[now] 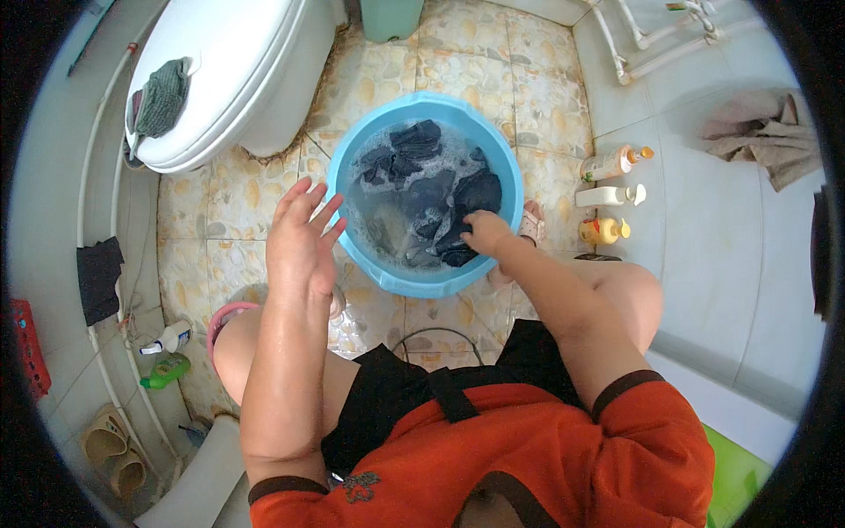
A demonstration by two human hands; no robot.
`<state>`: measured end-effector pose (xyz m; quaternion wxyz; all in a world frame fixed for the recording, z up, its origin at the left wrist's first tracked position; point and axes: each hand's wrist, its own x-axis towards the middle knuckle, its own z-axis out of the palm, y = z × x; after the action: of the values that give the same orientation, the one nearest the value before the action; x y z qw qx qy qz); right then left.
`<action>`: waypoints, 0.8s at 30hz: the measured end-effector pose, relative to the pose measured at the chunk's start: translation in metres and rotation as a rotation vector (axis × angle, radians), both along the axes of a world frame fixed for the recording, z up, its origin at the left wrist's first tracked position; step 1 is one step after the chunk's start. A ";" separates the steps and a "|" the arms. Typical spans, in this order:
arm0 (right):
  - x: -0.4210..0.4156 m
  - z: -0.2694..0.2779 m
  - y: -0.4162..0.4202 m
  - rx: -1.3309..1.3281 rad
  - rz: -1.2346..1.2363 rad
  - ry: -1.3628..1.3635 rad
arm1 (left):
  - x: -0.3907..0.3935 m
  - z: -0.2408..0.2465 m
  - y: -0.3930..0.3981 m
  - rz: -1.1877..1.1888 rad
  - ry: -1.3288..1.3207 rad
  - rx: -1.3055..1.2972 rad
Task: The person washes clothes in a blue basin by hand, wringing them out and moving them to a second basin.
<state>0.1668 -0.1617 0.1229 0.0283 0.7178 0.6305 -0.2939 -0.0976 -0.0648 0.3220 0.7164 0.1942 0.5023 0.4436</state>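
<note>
A light blue plastic basin (424,285) stands on the floor before me, holding sudsy water and soaking dark cloth (476,193). My right hand (487,232) reaches over the basin's right edge, its fingers bent down at the wet cloth; whether they grip any of it cannot be made out. Raised beside the basin's left rim, my left hand (305,231) has its fingers apart and nothing in it. Foam (370,241) floats on the water, and part of the cloth lies below the surface.
A white toilet (224,72) with a dark green cloth (163,97) on its lid is at upper left. Several pump bottles (604,231) line the right wall. Bottles (165,371) and pipes (99,145) run along the left. A pink basin (214,330) sits by my left knee.
</note>
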 end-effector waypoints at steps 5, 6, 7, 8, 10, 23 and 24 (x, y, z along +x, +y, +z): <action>-0.067 -0.023 0.004 0.019 0.078 0.084 | 0.013 0.014 0.016 0.045 0.025 0.100; -0.080 -0.028 0.010 0.022 0.013 0.142 | 0.016 0.016 0.017 0.049 0.014 0.093; -0.093 -0.034 0.019 0.024 -0.044 0.198 | 0.017 0.017 0.018 0.062 0.003 0.086; -0.104 -0.038 0.028 0.025 -0.103 0.253 | 0.018 0.018 0.018 0.049 -0.011 0.081; -0.119 -0.032 0.047 -0.117 0.096 0.100 | 0.020 0.022 0.018 0.021 -0.045 0.073; -0.075 -0.063 0.047 -0.516 0.254 -0.102 | 0.014 0.029 0.025 0.019 -0.095 0.034; -0.074 -0.067 0.046 -0.370 0.125 -0.033 | 0.014 0.030 0.026 0.021 -0.080 0.035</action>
<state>0.0928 -0.1152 0.0555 0.1884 0.6643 0.6086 -0.3908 -0.0836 -0.0387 0.3516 0.7279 0.1835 0.4672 0.4670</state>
